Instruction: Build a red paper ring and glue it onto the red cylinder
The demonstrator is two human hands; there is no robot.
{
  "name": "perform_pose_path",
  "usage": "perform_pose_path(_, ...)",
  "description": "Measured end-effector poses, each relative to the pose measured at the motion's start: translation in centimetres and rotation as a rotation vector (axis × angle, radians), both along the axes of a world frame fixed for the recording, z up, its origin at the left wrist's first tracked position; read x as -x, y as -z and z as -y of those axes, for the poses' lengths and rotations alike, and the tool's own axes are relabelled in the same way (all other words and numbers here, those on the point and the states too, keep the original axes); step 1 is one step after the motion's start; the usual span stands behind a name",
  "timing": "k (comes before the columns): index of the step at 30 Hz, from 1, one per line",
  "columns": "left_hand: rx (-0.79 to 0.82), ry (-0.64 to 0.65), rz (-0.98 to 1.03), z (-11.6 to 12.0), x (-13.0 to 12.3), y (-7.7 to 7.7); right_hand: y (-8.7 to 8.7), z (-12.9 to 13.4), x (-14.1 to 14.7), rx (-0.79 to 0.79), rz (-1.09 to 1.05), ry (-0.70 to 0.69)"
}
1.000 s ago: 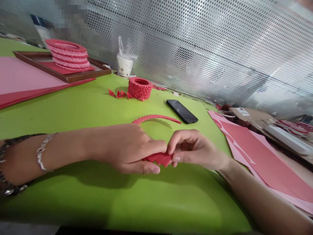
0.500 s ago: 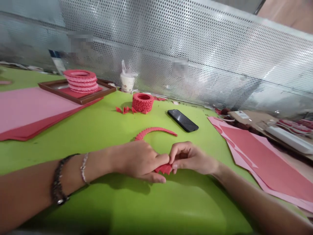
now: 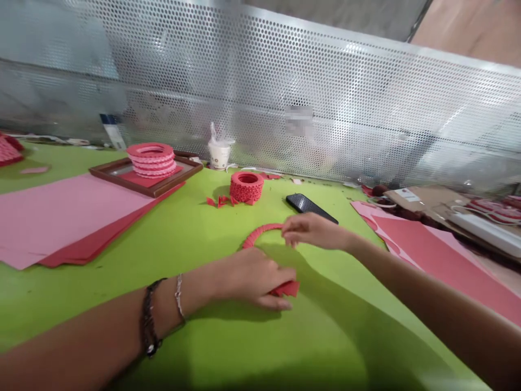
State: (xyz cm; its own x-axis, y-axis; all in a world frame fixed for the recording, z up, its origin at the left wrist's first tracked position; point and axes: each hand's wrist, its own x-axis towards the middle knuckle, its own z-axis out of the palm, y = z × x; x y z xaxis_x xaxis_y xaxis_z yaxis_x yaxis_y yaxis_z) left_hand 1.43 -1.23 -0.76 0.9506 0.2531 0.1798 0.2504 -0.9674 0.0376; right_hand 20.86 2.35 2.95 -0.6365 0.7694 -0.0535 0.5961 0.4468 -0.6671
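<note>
A curved strip of folded red paper (image 3: pixel 260 232) lies on the green table, its near end under my left hand (image 3: pixel 254 278). The fingers of that hand are closed round this end, and red folds stick out between thumb and fingers. My right hand (image 3: pixel 305 229) is over the strip's far end, fingers bent and blurred, so whether it touches the paper cannot be made out. Beyond are small red folded pieces (image 3: pixel 222 201) beside a thick red paper ring (image 3: pixel 246 187). A black phone (image 3: pixel 311 208) lies just behind my right hand.
On the left, pink sheets (image 3: pixel 73 212) lie over red ones, beside a brown frame (image 3: pixel 163 189) bearing stacked pink rings (image 3: pixel 151 161). A white cup (image 3: pixel 219 155) stands near the perforated metal panel (image 3: pixel 260 70). More paper sheets (image 3: pixel 431 244) lie on the right.
My right hand has left the red folds at my left hand and moved up and away to the strip's far end. My left hand still grips the near end. The view has shifted.
</note>
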Motion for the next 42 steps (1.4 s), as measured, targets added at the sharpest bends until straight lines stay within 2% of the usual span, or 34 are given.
perform_pose_path(2,0.001,0.015,0.032,0.0,0.1,0.2,-0.9,-2.5,1.7,-0.366,0.236,0.048)
perform_pose_path(4,-0.018,0.019,0.071,-0.1,0.1,0.4,-1.1,-5.0,3.8,-0.559,0.317,0.023)
perform_pose_path(5,-0.031,0.016,0.091,-0.2,0.1,0.4,-0.9,-6.1,4.8,-0.602,0.375,0.019)
perform_pose_path(8,-0.027,-0.032,0.15,-0.7,0.3,0.1,0.3,-8.6,7.3,-0.591,0.496,0.068)
perform_pose_path(12,0.048,-0.234,0.219,-1.8,1.2,-1.4,1.5,-9.5,8.7,-0.516,0.502,0.12)
perform_pose_path(16,0.084,-0.514,0.362,-3.4,2.4,-2.3,1.6,-8.9,8.5,-0.448,0.46,0.174)
perform_pose_path(18,0.086,-0.599,0.498,-4.2,2.8,-1.9,1.2,-8.6,8.2,-0.432,0.407,0.185)
perform_pose_path(20,0.085,-0.627,0.647,-4.9,2.9,-1.2,0.7,-8.1,7.7,-0.43,0.327,0.187)
perform_pose_path(23,0.151,-0.62,0.783,-5.3,2.6,-0.2,0.0,-6.4,6.4,-0.392,0.156,0.173)
perform_pose_path(24,0.201,-0.614,0.785,-5.2,2.4,0.0,-0.1,-5.5,5.9,-0.339,0.054,0.165)
perform_pose_path(26,0.281,-0.582,0.75,-4.7,1.9,-0.1,0.0,-3.6,5.0,-0.137,-0.291,0.156)
perform_pose_path(28,0.285,-0.52,0.707,-4.0,1.4,-0.5,0.3,-1.7,4.4,0.026,-0.558,0.141)
perform_pose_path(31,0.219,-0.424,0.715,-2.9,0.9,-1.1,0.9,0.5,3.9,0.08,-0.759,0.155)
perform_pose_path(34,0.209,-0.398,0.754,-2.1,0.5,-1.1,1.2,1.5,4.0,0.079,-0.854,0.183)
perform_pose_path(38,0.121,-0.381,0.753,-1.6,0.1,-0.7,1.4,2.0,3.7,0.057,-0.876,0.131)
perform_pose_path(40,0.048,-0.339,0.71,-1.5,0.0,-0.5,1.5,2.2,3.4,-0.016,-0.833,0.096)
perform_pose_path(42,-0.021,-0.302,0.66,-1.6,-0.1,-0.3,1.6,2.5,2.9,-0.154,-0.73,0.081)
